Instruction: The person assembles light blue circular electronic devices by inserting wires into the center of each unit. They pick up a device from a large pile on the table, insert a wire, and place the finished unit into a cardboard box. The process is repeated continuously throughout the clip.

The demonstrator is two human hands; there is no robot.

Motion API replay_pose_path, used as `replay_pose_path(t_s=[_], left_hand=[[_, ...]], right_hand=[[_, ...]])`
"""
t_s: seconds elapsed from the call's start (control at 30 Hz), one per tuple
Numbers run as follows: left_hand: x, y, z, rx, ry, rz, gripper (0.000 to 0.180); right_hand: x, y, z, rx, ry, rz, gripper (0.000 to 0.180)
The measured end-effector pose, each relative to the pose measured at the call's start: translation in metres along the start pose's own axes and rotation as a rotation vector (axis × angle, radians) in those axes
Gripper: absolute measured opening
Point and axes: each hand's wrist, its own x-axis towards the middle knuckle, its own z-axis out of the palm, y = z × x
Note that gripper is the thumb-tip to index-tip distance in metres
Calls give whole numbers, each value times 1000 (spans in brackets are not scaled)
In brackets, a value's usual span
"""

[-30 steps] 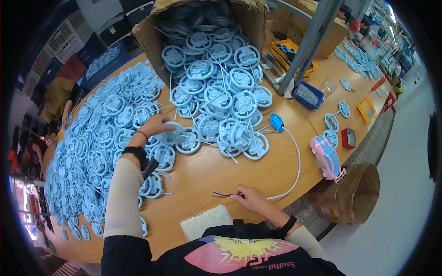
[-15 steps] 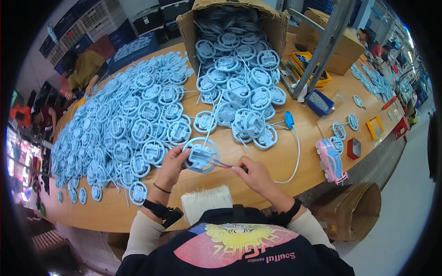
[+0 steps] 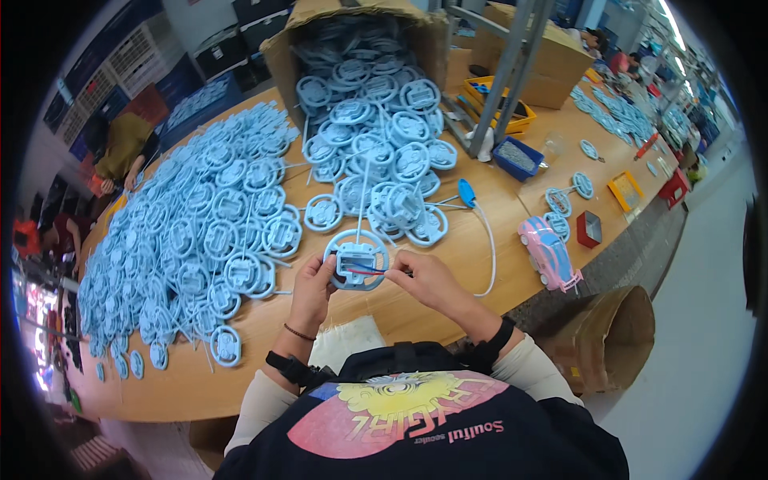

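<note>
My left hand (image 3: 310, 286) holds a light blue toy steering wheel part (image 3: 357, 260) by its left rim, above the wooden table (image 3: 448, 272). My right hand (image 3: 428, 280) pinches thin red and blue wires (image 3: 370, 271) that run into the wheel's middle. Both hands are close together near the table's front edge. A large heap of the same blue wheels (image 3: 200, 240) lies to the left, and another heap (image 3: 376, 152) spills from a tipped cardboard box (image 3: 352, 32) straight ahead.
A white cable with a blue plug (image 3: 468, 194) curves on the table at right. A pink and blue toy car (image 3: 548, 254) sits near the right edge, beside a small red tray (image 3: 589, 229). A metal post (image 3: 500, 80), a blue bin (image 3: 518, 158) and a yellow tray (image 3: 500, 104) stand behind. A white cloth (image 3: 344, 340) lies below my hands.
One second ago my left hand reached into the heap and my right hand held wires low on the table. Now both hands have come together on one wheel, held nearer the table's front edge.
</note>
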Motion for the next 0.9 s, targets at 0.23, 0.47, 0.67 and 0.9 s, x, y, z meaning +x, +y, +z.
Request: replay_pose_path(t_s=[0.23,0.47,0.67,0.9], left_hand=[[17,-7,1,-101,-207,-62,25],[13,-3,-2,-102,-225,-75,26],[3,-5,-15,-69,-198,-75,26],[12,-12,-28,-63,-277,-92,31]], right_hand=[[2,13,-13,-67,29,-129,20],[-2,22,-13,-29,-45,-119,22],[-2,25,1,84,-56,-138,25],[0,23,3,71,-27,-103,19]])
